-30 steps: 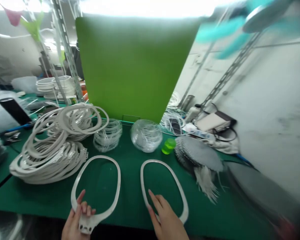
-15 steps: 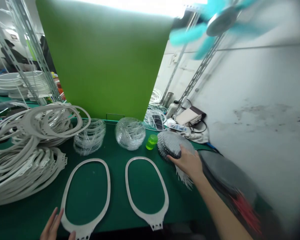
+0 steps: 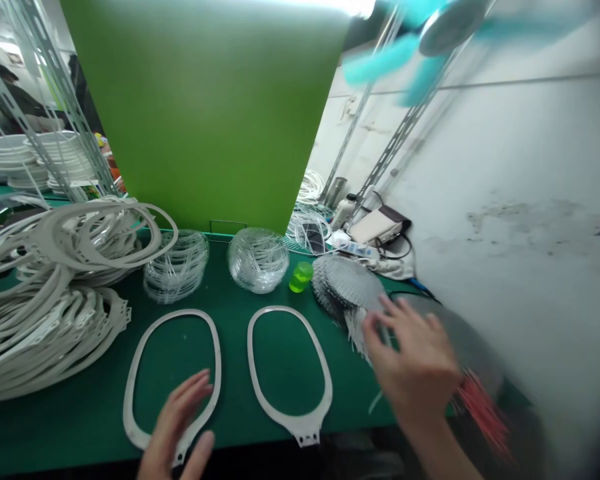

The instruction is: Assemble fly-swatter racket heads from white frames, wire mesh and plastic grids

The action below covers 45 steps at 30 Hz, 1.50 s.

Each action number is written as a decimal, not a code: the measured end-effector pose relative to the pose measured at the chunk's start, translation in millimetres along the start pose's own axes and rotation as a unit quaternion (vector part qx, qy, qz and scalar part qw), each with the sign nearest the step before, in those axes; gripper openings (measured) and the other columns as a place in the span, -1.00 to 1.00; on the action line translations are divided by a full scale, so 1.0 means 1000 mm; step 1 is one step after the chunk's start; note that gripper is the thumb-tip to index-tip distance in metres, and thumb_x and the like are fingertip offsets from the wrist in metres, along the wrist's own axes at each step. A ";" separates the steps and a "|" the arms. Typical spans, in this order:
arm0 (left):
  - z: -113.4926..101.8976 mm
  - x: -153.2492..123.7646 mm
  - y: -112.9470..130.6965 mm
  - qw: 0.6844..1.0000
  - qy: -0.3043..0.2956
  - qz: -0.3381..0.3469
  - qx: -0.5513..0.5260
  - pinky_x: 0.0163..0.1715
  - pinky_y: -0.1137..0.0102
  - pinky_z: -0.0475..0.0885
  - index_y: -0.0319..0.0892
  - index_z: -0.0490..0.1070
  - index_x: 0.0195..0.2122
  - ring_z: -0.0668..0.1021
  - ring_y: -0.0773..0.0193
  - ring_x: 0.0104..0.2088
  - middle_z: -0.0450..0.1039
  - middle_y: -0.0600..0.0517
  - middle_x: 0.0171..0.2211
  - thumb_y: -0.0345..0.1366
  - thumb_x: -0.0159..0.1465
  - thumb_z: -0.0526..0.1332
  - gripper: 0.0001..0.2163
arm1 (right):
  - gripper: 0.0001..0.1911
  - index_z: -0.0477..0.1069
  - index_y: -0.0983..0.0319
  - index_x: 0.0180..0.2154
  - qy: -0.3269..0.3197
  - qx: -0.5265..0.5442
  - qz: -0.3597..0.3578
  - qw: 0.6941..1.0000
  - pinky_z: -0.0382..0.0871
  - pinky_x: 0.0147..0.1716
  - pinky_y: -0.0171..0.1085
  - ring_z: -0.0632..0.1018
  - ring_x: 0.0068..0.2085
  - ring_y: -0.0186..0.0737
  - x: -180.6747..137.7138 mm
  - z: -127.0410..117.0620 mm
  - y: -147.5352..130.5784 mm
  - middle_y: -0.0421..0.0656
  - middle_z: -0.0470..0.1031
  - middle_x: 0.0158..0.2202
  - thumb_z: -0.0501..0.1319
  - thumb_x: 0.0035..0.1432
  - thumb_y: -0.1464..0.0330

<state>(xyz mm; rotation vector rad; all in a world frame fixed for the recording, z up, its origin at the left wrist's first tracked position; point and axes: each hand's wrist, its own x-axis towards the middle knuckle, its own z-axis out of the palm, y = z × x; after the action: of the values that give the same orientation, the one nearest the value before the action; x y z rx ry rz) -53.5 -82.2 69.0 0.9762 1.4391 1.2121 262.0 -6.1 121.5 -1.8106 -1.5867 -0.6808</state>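
Observation:
Two white oval frames lie side by side on the green table [image 3: 95,433], the left frame [image 3: 180,312] and the right frame [image 3: 325,380]. My left hand [image 3: 177,427] hovers over the lower end of the left frame, fingers stretched out and holding nothing. My right hand [image 3: 415,363] is blurred. Its fingers are spread above the near edge of a stack of grey mesh sheets [image 3: 347,287], just right of the right frame. White strands hang from the stack below the hand.
A big pile of white frames [image 3: 45,293] fills the left side. Two clear wire bundles [image 3: 257,260] and a small green cap [image 3: 300,277] sit before an upright green board [image 3: 215,113]. A teal fan [image 3: 415,40] spins above. Cables and a phone [image 3: 313,237] lie at the back right.
My right hand went from the right frame to the mesh stack, then drew back with fingers spread. My left hand let go of the left frame's handle and now hovers over it.

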 end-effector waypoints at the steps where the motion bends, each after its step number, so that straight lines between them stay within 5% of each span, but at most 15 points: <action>1: 0.012 0.003 0.001 0.992 -0.076 -0.072 -0.067 0.23 0.05 0.32 0.13 0.54 0.03 0.43 -0.18 0.21 0.41 -0.05 0.21 0.05 0.06 0.41 -0.51 | -0.78 0.56 0.12 -0.28 -0.016 0.029 -0.023 0.999 0.29 0.23 0.14 0.55 0.12 0.03 -0.013 -0.009 -0.019 -0.12 0.59 0.00 0.14 0.30 0.27; 4: 0.043 0.016 -0.009 0.916 -0.221 -0.238 -0.233 0.19 0.10 0.36 0.13 0.54 0.04 0.43 -0.19 0.22 0.37 -0.05 0.25 0.21 -0.06 0.42 -0.37 | -0.79 0.57 -0.05 -0.28 -0.139 0.131 -0.083 0.978 0.35 0.20 0.19 0.56 0.11 -0.01 -0.059 -0.025 -0.069 -0.27 0.59 -0.01 0.14 0.29 0.27; 6: 0.057 0.023 -0.020 0.874 -0.230 -0.299 -0.305 0.16 0.10 0.38 0.10 0.54 0.03 0.46 -0.18 0.20 0.37 -0.06 0.25 0.32 -0.04 0.34 -0.34 | -0.81 0.57 -0.14 -0.21 -0.242 0.195 -0.085 0.947 0.33 0.21 0.21 0.55 0.12 -0.01 -0.078 -0.026 -0.083 -0.29 0.59 -0.02 0.16 0.26 0.16; 8: 0.065 0.027 -0.029 0.866 -0.200 -0.328 -0.318 0.11 0.08 0.43 0.08 0.52 0.03 0.51 -0.19 0.13 0.39 -0.08 0.23 0.29 -0.02 0.34 -0.36 | -0.72 0.56 -0.15 -0.11 -0.317 0.249 -0.056 0.914 0.34 0.21 0.18 0.54 0.12 0.02 -0.074 -0.020 -0.075 -0.23 0.60 -0.02 0.21 0.19 0.01; 11: 0.069 0.026 -0.030 0.898 -0.145 -0.329 -0.254 -0.02 0.13 0.52 0.06 0.47 0.04 0.59 -0.16 0.03 0.41 -0.11 0.21 0.00 -0.03 0.49 -0.42 | -0.41 0.52 0.03 0.04 -0.362 0.261 0.025 0.895 0.47 0.06 0.07 0.56 0.09 0.06 -0.029 0.008 -0.027 -0.07 0.57 0.05 0.21 0.10 -0.14; 14: 0.062 0.025 -0.016 0.914 -0.119 -0.315 -0.228 -0.10 0.21 0.57 -0.04 0.46 0.07 0.62 -0.11 0.00 0.43 -0.14 0.20 -0.22 0.01 0.50 -0.44 | -0.05 0.33 0.38 0.22 -0.268 0.074 0.110 0.954 0.31 0.15 0.13 0.41 0.22 0.25 0.023 0.055 0.035 0.19 0.39 0.21 0.20 0.04 -0.20; 19: 0.017 0.030 0.008 0.926 -0.050 -0.285 -0.244 -0.11 0.20 0.60 -0.05 0.49 0.08 0.59 -0.12 0.06 0.44 -0.10 0.19 -0.33 0.08 0.42 -0.51 | -0.03 0.28 0.43 0.26 -0.365 -0.050 0.065 0.928 0.38 0.01 0.00 0.55 0.01 0.21 0.040 0.102 0.092 0.17 0.57 -0.04 0.19 0.07 -0.17; 22: -0.013 0.034 0.009 0.930 0.019 -0.271 -0.245 -0.11 0.19 0.62 -0.04 0.48 0.10 0.59 -0.11 0.06 0.45 -0.06 0.19 -0.37 0.13 0.36 -0.53 | -0.08 0.32 0.35 0.24 -0.329 -0.052 0.016 0.943 0.41 -0.06 -0.06 0.57 -0.04 0.14 0.033 0.101 0.099 0.09 0.60 -0.07 0.23 0.05 -0.16; 26: -0.035 0.036 0.003 0.927 0.070 -0.274 -0.244 -0.22 0.24 0.66 -0.05 0.47 0.10 0.60 -0.11 0.03 0.46 -0.06 0.18 -0.44 0.13 0.33 -0.52 | -0.33 0.47 0.21 0.12 -0.357 -0.011 0.051 0.933 0.44 -0.31 -0.21 0.60 -0.06 0.05 0.036 0.099 0.105 -0.03 0.60 -0.01 0.27 0.08 -0.04; 34: -0.035 0.033 0.001 0.926 0.087 -0.270 -0.247 -0.27 0.32 0.66 -0.08 0.46 0.11 0.61 -0.05 0.02 0.45 -0.05 0.19 -0.48 0.15 0.29 -0.53 | -0.59 0.63 0.14 -0.14 -0.373 0.055 0.071 0.923 0.39 -0.31 -0.28 0.64 -0.15 -0.05 0.057 0.096 0.117 -0.13 0.67 -0.22 0.29 0.08 0.04; 39: -0.033 0.029 0.008 0.931 0.105 -0.255 -0.240 -0.31 0.36 0.66 -0.13 0.46 0.10 0.63 -0.06 -0.01 0.48 -0.09 0.16 -0.51 0.15 0.26 -0.54 | -0.58 0.56 0.28 0.00 -0.195 -0.122 0.024 0.973 0.27 -0.35 -0.23 0.62 -0.25 0.00 0.067 0.089 0.110 0.06 0.65 -0.23 0.08 0.24 0.27; 42: -0.030 0.025 0.016 0.941 0.108 -0.220 -0.233 -0.32 0.43 0.65 -0.14 0.46 0.09 0.64 -0.01 -0.04 0.48 -0.09 0.15 -0.53 0.19 0.24 -0.57 | -0.56 0.52 0.28 0.05 -0.203 -0.164 0.048 0.964 0.14 -0.45 -0.26 0.55 -0.38 -0.10 0.080 0.084 0.106 0.08 0.63 -0.24 0.13 0.18 0.32; 45: -0.027 0.021 0.022 0.944 0.114 -0.214 -0.224 -0.33 0.41 0.65 -0.17 0.44 0.12 0.65 -0.02 -0.06 0.49 -0.12 0.14 -0.55 0.18 0.25 -0.54 | -0.68 0.62 0.27 -0.18 -0.225 -0.168 0.104 0.954 0.04 -0.49 -0.26 0.44 -0.47 -0.20 0.102 0.077 0.111 0.08 0.61 -0.31 0.18 0.12 0.27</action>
<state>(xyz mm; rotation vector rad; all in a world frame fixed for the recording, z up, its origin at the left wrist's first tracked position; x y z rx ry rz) -84.5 -63.3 87.2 0.1990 1.3709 1.2677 384.3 110.6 131.4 -2.4853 -1.5900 -0.4797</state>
